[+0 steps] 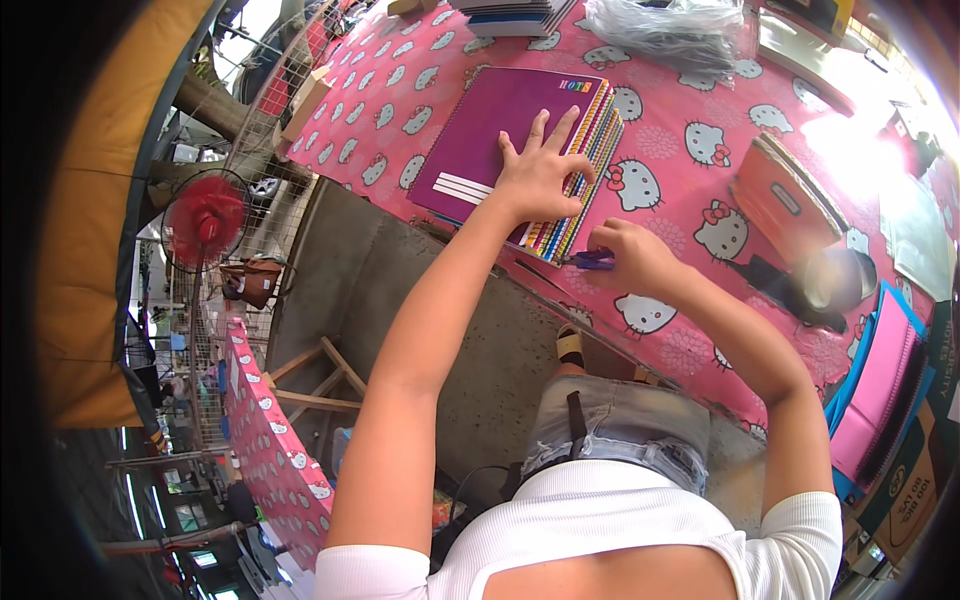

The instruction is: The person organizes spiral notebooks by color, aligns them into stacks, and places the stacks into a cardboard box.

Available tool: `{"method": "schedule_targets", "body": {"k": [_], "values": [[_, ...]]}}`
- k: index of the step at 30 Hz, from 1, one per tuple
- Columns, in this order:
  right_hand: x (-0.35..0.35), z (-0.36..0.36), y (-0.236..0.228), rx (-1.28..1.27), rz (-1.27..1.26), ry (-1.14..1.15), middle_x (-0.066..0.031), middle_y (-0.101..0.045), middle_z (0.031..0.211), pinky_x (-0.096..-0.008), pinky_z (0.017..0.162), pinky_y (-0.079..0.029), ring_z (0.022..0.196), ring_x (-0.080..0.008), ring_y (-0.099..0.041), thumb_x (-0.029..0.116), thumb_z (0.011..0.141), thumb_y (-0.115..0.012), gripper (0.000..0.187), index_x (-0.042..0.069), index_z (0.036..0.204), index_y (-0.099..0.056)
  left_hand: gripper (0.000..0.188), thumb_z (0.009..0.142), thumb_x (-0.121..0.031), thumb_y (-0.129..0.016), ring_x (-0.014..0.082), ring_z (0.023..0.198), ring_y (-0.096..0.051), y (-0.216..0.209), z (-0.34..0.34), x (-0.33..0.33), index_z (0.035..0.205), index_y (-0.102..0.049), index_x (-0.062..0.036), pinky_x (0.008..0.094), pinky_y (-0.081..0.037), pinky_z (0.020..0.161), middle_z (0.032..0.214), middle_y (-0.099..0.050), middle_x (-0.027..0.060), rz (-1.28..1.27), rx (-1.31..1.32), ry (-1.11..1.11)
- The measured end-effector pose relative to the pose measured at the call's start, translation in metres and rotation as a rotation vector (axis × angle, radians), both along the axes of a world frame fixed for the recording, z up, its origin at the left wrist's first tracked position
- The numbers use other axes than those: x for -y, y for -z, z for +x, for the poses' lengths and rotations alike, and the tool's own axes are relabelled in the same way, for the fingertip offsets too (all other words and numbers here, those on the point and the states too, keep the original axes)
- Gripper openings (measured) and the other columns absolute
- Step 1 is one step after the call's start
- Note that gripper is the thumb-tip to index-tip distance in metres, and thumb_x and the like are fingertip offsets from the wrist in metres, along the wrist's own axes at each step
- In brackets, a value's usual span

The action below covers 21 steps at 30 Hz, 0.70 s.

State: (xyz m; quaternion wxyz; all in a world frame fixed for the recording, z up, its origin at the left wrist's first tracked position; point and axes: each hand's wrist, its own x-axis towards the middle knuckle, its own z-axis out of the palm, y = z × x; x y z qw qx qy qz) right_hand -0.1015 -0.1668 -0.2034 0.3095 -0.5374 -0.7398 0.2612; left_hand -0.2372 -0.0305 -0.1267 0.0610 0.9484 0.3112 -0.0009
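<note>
A stack of spiral notebooks with a purple cover on top (pixel 480 125) lies on the table, multicoloured coils along its right side. My left hand (pixel 540 180) rests on that cover with its fingers spread, holding the stack down from above. Closed around the blue-purple handles of what look like small pliers (pixel 594 260), my right hand (pixel 630 258) is at the stack's near right corner. The tool's dark tip meets the lower end of the coils there; its exact grip on the wire is too small to make out.
A pink patterned cloth covers the table (pixel 685 240). Right of me lie an orange box (pixel 788 195), a roll of tape (pixel 835 278) and pink and blue notebook covers (pixel 878 395). Clear plastic bags (pixel 665 30) are at the back. A red fan (pixel 205 222) stands at left.
</note>
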Motion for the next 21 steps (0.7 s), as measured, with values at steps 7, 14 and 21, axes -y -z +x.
{"method": "schedule_targets", "body": {"k": [7, 14, 21], "values": [[-0.015, 0.006, -0.037, -0.127, -0.617, 0.051, -0.0129, -0.061, 0.066, -0.0382, 0.054, -0.049, 0.056, -0.0215, -0.063, 0.04, 0.079, -0.071, 0.043, -0.003, 0.077, -0.064, 0.034, 0.057, -0.024, -0.07, 0.0395, 0.143, -0.006, 0.001, 0.002, 0.0, 0.091, -0.065, -0.0277, 0.0751, -0.004, 0.101, 0.157, -0.011, 0.0039, -0.005, 0.002, 0.003], [0.008, 0.002, 0.005, 0.358, 0.333, 0.048, -0.0094, -0.053, 0.097, -0.0398, 0.082, -0.04, 0.094, -0.0263, -0.053, 0.033, 0.073, -0.073, 0.041, 0.009, 0.102, -0.055, 0.034, 0.058, -0.024, -0.069, 0.0391, 0.143, -0.006, 0.001, 0.001, 0.0, 0.091, -0.065, -0.0283, 0.0745, -0.005, 0.102, 0.157, -0.011, 0.0038, 0.01, 0.0, 0.001], [-0.013, 0.002, -0.015, -0.007, -0.332, -0.038, -0.0128, -0.063, 0.074, -0.0405, 0.063, -0.051, 0.069, -0.0292, -0.063, 0.034, 0.073, -0.073, 0.034, 0.003, 0.084, -0.063, 0.035, 0.058, -0.024, -0.069, 0.0392, 0.143, -0.007, 0.0, 0.0, 0.0, 0.092, -0.065, -0.029, 0.0747, -0.006, 0.102, 0.157, -0.011, 0.0039, 0.011, -0.008, -0.003]]}}
